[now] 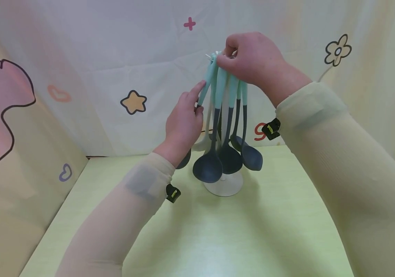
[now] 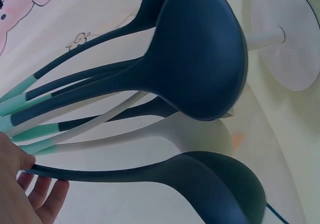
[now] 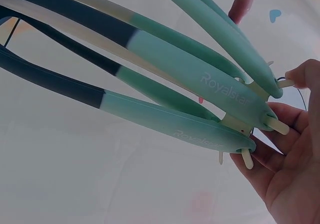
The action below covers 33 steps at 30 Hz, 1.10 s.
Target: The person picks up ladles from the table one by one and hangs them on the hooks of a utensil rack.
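Note:
A white utensil rack (image 1: 223, 186) with a round base stands on the table, hung with mint-handled utensils. My left hand (image 1: 185, 121) pinches a dark blue ladle (image 2: 225, 184) at its neck, on the rack's left side. The ladle's mint handle (image 3: 225, 39) reaches up to a peg at the rack's top. My right hand (image 1: 253, 55) holds the top of the rack, its thumb (image 3: 302, 74) at a peg and its other fingers behind. Another dark ladle (image 1: 208, 167) hangs in front, with a dark utensil (image 1: 252, 157) at the right. Pale utensils (image 2: 200, 134) hang behind.
The light green table (image 1: 183, 231) extends in front of the rack. A pale printed curtain (image 1: 114, 57) closes off the back, close behind the hanging utensils. More printed cloth (image 1: 17, 181) stands along the left side.

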Motion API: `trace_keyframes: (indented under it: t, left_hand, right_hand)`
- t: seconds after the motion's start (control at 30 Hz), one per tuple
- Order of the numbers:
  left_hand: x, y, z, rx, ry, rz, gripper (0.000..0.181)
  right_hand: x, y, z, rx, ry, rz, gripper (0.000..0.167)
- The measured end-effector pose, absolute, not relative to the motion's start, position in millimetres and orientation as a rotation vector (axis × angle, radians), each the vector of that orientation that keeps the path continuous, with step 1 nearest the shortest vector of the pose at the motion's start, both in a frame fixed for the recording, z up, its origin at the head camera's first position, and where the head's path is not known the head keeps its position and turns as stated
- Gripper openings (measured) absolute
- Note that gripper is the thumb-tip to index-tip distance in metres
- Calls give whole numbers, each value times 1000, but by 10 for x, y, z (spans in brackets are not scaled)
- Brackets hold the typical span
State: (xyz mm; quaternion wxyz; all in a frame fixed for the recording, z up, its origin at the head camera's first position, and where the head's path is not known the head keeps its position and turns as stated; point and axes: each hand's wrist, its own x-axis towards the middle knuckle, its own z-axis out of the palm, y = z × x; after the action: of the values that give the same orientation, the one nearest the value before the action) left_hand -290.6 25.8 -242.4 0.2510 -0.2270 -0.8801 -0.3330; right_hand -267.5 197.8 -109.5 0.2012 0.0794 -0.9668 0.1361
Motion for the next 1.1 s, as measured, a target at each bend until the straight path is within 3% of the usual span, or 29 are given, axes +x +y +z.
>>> trace_keyframes:
  t: [0.63,1.1]
  left_hand:
    - [-2974,264,-2569,-676,-2365,-1049,65]
    - [-2922,178,-2713,-699,-2437,-1122,58]
  right_hand:
    - [-2690,1947,-1091,249,-2699,388,38]
    - [-2681,2010,-1162,284,-2681,473,39]
